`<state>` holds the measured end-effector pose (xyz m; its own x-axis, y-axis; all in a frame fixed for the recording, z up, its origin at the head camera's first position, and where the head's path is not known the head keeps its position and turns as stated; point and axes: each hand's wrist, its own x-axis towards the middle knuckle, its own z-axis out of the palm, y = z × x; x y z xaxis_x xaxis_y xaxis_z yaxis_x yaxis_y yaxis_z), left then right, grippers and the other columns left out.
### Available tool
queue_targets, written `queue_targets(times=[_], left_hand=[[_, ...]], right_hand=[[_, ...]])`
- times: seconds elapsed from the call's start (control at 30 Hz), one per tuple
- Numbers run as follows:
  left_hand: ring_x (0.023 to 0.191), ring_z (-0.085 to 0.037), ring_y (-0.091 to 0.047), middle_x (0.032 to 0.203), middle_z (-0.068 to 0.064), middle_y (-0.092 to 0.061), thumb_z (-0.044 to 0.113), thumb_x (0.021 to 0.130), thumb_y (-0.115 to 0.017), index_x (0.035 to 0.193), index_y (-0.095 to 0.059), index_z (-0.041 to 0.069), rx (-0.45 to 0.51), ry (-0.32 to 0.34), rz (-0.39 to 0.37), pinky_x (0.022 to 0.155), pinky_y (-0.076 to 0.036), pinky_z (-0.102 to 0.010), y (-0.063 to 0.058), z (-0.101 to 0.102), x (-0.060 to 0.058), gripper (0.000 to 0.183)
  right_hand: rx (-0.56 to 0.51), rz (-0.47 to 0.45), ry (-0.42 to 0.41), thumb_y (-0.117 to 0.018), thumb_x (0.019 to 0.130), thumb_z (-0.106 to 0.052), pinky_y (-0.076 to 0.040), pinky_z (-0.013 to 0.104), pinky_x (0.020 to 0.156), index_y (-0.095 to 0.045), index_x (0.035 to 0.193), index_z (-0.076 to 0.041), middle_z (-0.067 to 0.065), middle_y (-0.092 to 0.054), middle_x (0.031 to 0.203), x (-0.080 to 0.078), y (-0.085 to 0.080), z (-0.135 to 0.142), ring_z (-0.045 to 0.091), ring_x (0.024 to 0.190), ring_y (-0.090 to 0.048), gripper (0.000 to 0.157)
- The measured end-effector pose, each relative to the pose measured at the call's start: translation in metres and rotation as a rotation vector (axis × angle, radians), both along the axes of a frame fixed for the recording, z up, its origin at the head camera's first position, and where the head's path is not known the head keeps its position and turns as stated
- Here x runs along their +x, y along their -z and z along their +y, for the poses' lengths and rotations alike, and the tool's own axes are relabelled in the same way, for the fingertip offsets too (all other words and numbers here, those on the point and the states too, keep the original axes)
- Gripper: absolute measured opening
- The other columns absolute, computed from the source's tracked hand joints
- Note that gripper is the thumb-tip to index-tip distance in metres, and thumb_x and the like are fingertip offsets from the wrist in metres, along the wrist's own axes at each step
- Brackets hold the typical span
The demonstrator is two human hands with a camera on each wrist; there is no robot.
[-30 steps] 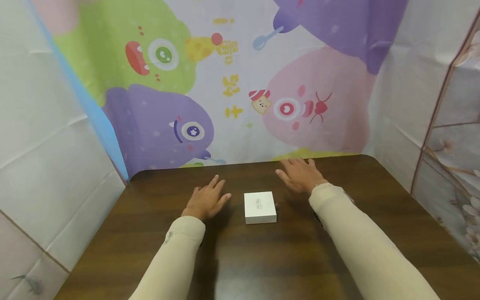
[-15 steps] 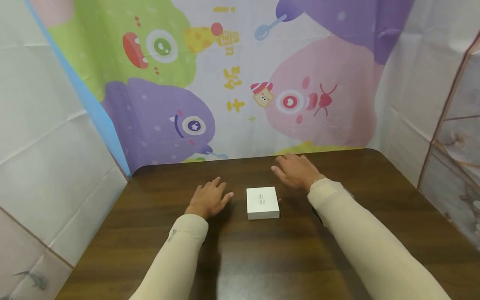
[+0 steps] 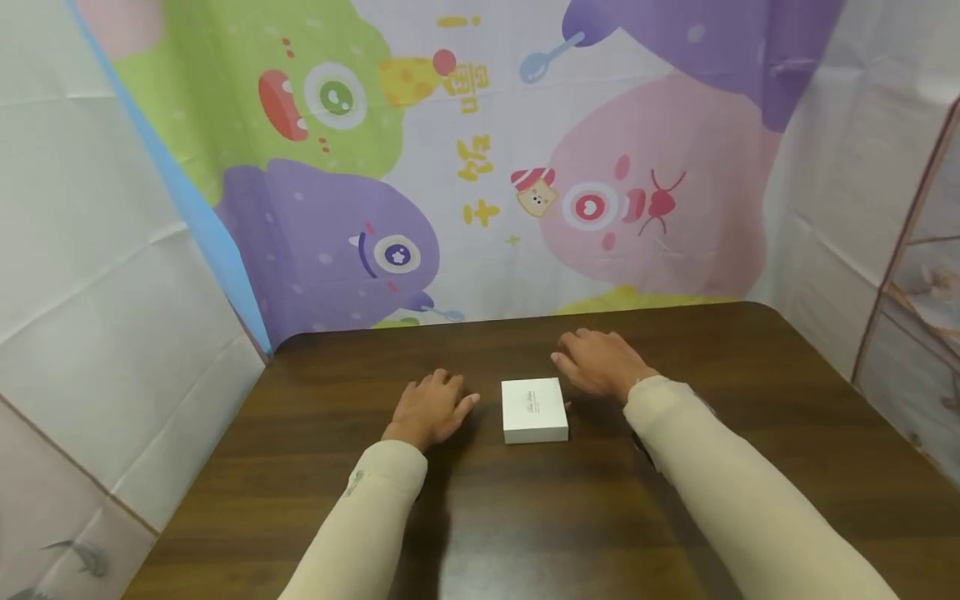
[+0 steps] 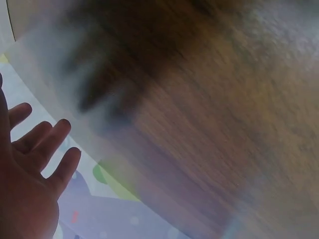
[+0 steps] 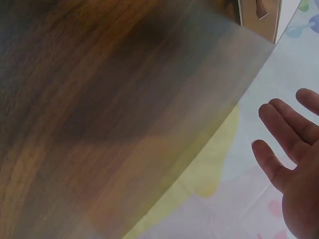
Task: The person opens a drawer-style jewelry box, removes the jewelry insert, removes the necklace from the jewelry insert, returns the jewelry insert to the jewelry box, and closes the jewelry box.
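Observation:
A small flat white box (image 3: 534, 404) with dark script on its lid lies on the brown wooden table, between my two hands. To its left is my left hand (image 3: 431, 410), palm down, fingers relaxed and holding nothing. My right hand (image 3: 600, 362) is just beyond the box's far right corner, loosely bent and also holding nothing. A little tab (image 5: 261, 11) juts from the side of the box in the right wrist view. Spread fingers of the left hand (image 4: 35, 179) show in the left wrist view, apart from the tabletop.
The dark wood table (image 3: 517, 517) runs back to a cartoon-printed curtain (image 3: 480, 275) behind its far edge. Pale tile-patterned sheets (image 3: 105, 275) hang at the left, and a similar one (image 3: 840, 208) at the right.
Both hands have come slightly closer to the box, the right one drawing back a little from the table's far edge. The head view has shifted a bit; the box stays put.

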<state>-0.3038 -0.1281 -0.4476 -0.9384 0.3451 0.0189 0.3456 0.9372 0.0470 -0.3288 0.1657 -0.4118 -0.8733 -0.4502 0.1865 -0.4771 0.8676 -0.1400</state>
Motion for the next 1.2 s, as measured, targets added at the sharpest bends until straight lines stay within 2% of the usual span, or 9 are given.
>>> queue_targets(times=[0.2,0.37,0.53,0.8,0.97,1.2], left_hand=[[0.125,-0.034,-0.055,0.136,-0.016,-0.057,0.053,0.105,-0.038,0.139,-0.057,0.008,0.025,-0.003,0.014,0.102,-0.042,-0.054,0.001,-0.001,-0.001,0.060],[0.122,-0.034,-0.057,0.131,-0.016,-0.061,0.051,0.106,-0.040,0.132,-0.062,0.007,0.076,0.004,0.026,0.100,-0.043,-0.055,0.004,0.000,0.003,0.056],[0.118,-0.033,-0.060,0.125,-0.012,-0.064,0.049,0.106,-0.040,0.124,-0.067,0.009,0.115,0.002,0.062,0.097,-0.046,-0.053,0.008,0.001,0.000,0.052],[0.110,-0.031,-0.064,0.114,-0.008,-0.069,0.048,0.105,-0.043,0.117,-0.071,0.010,0.174,0.015,0.057,0.091,-0.049,-0.050,0.007,0.011,0.000,0.048],[0.109,-0.029,-0.064,0.114,-0.006,-0.070,0.048,0.105,-0.043,0.115,-0.072,0.012,0.145,0.032,0.068,0.091,-0.050,-0.048,0.006,0.015,0.002,0.047],[0.099,-0.027,-0.065,0.102,-0.004,-0.070,0.044,0.105,-0.047,0.106,-0.074,0.013,0.192,0.063,0.106,0.083,-0.052,-0.046,0.012,0.018,0.003,0.041]], right_hand=[[-0.015,0.004,-0.008,-0.046,0.105,-0.035,-0.051,0.048,0.088,-0.067,0.116,-0.003,0.011,-0.068,0.109,-0.001,0.000,0.006,0.029,0.103,-0.065,0.039],[-0.033,-0.016,-0.003,-0.050,0.104,-0.033,-0.052,0.047,0.088,-0.067,0.114,-0.003,0.010,-0.068,0.107,0.002,0.006,0.009,0.027,0.100,-0.066,0.035],[-0.026,-0.052,-0.012,-0.051,0.103,-0.031,-0.052,0.045,0.086,-0.066,0.115,-0.005,0.007,-0.068,0.105,0.005,0.010,0.008,0.024,0.096,-0.066,0.033],[-0.026,-0.037,-0.052,-0.050,0.100,-0.020,-0.053,0.045,0.085,-0.069,0.110,-0.005,0.007,-0.069,0.101,0.008,0.014,0.003,0.024,0.092,-0.066,0.027],[-0.062,-0.067,-0.040,-0.051,0.099,-0.018,-0.053,0.040,0.077,-0.071,0.100,-0.009,0.001,-0.068,0.092,0.008,0.016,0.002,0.017,0.080,-0.062,0.022],[-0.085,-0.108,-0.021,-0.053,0.097,-0.017,-0.049,0.036,0.068,-0.071,0.095,-0.012,-0.002,-0.066,0.087,0.013,0.020,0.003,0.013,0.072,-0.056,0.019]])
